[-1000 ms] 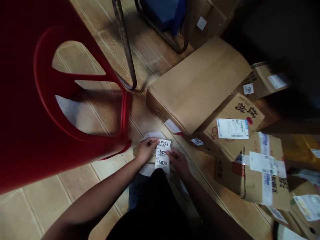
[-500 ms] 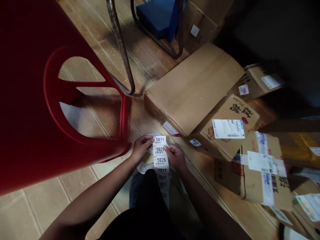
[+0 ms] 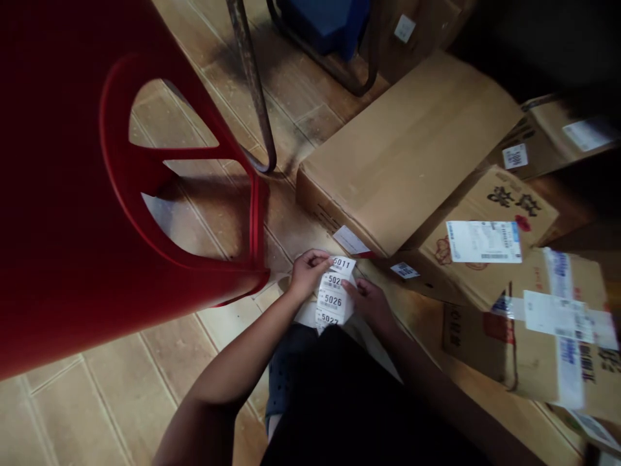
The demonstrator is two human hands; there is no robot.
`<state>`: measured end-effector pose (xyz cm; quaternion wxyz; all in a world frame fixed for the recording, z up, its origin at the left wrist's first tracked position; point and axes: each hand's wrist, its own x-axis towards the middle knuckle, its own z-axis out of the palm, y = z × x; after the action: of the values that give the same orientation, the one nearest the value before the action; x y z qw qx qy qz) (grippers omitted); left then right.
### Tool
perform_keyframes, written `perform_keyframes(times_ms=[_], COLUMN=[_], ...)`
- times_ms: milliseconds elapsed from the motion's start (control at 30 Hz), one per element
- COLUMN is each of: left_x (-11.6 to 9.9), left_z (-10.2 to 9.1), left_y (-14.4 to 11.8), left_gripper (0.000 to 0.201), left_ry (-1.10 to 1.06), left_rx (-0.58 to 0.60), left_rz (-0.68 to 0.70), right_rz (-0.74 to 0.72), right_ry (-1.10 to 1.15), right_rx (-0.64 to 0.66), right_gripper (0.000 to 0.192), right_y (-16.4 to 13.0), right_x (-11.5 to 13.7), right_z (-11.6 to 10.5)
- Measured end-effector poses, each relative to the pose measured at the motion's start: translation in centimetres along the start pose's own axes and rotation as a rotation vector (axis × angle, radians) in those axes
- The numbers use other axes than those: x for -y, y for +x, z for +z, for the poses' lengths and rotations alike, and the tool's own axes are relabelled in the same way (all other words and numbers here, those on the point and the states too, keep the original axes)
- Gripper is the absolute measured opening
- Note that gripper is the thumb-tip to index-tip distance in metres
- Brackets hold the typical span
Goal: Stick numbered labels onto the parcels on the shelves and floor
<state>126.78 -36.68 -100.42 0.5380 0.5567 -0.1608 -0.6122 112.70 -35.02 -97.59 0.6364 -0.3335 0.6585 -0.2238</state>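
A strip of white number labels point(image 3: 332, 301) hangs between my hands, printed 5011, 5026 and 5027 among others. My left hand point(image 3: 309, 270) pinches its upper left edge beside the 5011 label. On the right edge, by the second label down, the fingers and thumb of my right hand point(image 3: 371, 301) are closed on the strip. Below 5027 the strip is hidden by my dark clothing. Part of a dark shoe with holes point(image 3: 280, 375) shows under my left forearm.
A red plastic chair point(image 3: 53, 194) fills the left side. Cardboard boxes point(image 3: 407, 155) with shipping labels are piled on the right. A rusty metal leg point(image 3: 252, 84) and a blue object point(image 3: 325, 26) stand at the back, on a tiled floor point(image 3: 165, 362).
The view has shifted, so hands, strip and boxes appear further right. The top of the strip now tilts to the right, and less of its lower part shows. Both hands still hold it.
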Motion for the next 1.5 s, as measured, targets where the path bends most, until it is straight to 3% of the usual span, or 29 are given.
perform_keyframes(times_ms=[133,233,633,1000,1300,1500], left_x=[0.5,0.6,0.3,-2.3,-4.2,-4.1], left_z=[0.9,1.0,0.2,0.1,2.1,1.9], left_y=[0.6,1.1,3.3,5.5,11.7,12.2], left_gripper=[0.023,0.019,0.009,0.02,0.018,0.026], left_ry=[-0.037,-0.047,0.106,0.079,0.147,0.204], left_rx=[0.012,0.048,0.027,-0.381,-0.259,-0.259], left_rz=[0.019,0.053,0.231,0.571,0.692,0.758], right_rz=[0.018,0.026,0.017,0.051,0.043,0.046], right_ry=[-0.027,-0.106,-0.188,-0.191,-0.223,-0.203], right_rx=[0.094,0.107,0.04,0.029,0.001,-0.017], right_gripper=[0.042,0.035,0.034,0.035,0.032,0.028], right_y=[0.3,0.8,1.4,1.3,1.0,1.2], right_x=[0.3,0.3,-0.7,-1.5,-1.6,-2.0], right_z=[-1.7,-2.3,-0.9,-1.7,-2.2,-2.4])
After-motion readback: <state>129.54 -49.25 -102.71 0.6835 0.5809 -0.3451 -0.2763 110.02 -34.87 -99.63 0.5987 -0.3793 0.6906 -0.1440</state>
